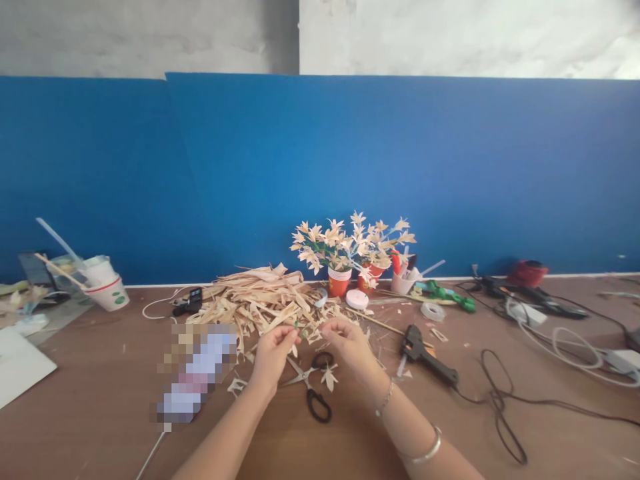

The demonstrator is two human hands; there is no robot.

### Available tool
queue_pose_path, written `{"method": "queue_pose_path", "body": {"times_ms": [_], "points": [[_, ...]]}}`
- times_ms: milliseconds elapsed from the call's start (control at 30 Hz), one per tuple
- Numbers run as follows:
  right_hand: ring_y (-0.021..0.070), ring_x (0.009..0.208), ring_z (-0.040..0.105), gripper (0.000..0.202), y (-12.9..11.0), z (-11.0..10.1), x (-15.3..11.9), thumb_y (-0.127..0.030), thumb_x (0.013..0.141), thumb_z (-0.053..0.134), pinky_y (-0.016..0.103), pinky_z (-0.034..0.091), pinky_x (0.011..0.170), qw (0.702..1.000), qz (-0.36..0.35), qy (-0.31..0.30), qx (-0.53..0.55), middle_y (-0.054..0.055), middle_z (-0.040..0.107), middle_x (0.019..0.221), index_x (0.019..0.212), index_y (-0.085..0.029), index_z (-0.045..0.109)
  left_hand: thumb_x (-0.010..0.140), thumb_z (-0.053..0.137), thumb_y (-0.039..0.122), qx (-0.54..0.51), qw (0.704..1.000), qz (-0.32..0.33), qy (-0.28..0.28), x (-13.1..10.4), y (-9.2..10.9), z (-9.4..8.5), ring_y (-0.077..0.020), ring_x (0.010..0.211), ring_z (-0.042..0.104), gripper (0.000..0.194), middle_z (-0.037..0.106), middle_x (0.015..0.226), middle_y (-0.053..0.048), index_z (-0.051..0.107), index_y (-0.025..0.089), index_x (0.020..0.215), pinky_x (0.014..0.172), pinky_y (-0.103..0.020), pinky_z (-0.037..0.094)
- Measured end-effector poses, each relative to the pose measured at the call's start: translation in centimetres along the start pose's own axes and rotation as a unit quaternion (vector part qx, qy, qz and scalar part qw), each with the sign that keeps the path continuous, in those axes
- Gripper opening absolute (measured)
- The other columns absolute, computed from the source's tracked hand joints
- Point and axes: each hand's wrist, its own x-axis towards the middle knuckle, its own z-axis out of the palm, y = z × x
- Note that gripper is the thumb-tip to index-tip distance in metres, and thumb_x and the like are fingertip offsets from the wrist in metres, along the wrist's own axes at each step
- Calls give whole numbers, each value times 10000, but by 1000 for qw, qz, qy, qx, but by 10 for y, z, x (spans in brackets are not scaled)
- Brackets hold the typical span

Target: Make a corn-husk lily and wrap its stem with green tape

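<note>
My left hand (277,348) is closed in a pinch on a small green piece (297,325), too small to tell its kind. To its right, my right hand (347,341) is pinched too, and what its fingertips hold, if anything, I cannot make out. The two hands are a short gap apart, in front of a heap of dry pale husk strips (265,293). Below them lie black-handled scissors (319,405) with the blades spread. A pale husk flower (329,378) rests beside the scissors' upper handle.
Husk flowers (333,237) stand in red cups (339,283) behind the hands. A black glue gun (425,353) lies right, its cord trailing across the table. Nearby are a tape roll (433,311) and white cables (560,343). A blurred device (195,380) and white cup (113,293) are left.
</note>
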Motion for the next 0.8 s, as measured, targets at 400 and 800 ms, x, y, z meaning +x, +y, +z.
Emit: {"method": "queue_pose_path", "body": {"times_ms": [400,800], "points": [[174,868,574,336,-4,0,-8,-262,697,648,310,426,796,972,54,-176,145,40,638,967,1028,-208,627,691,643,297,-83,973,-76,-199,-7,4,-1,-106,594,473,168,599,598,4,633,136,644,619,-221,330],[153,712,559,148,3,4,-2,-298,656,660,272,435,661,995,9,-84,48,37,609,791,635,-154,635,680,634,334,-39,987,-58,-148,-6,1,3,-113,565,490,193,605,608,0,621,142,656,588,-227,353]]}}
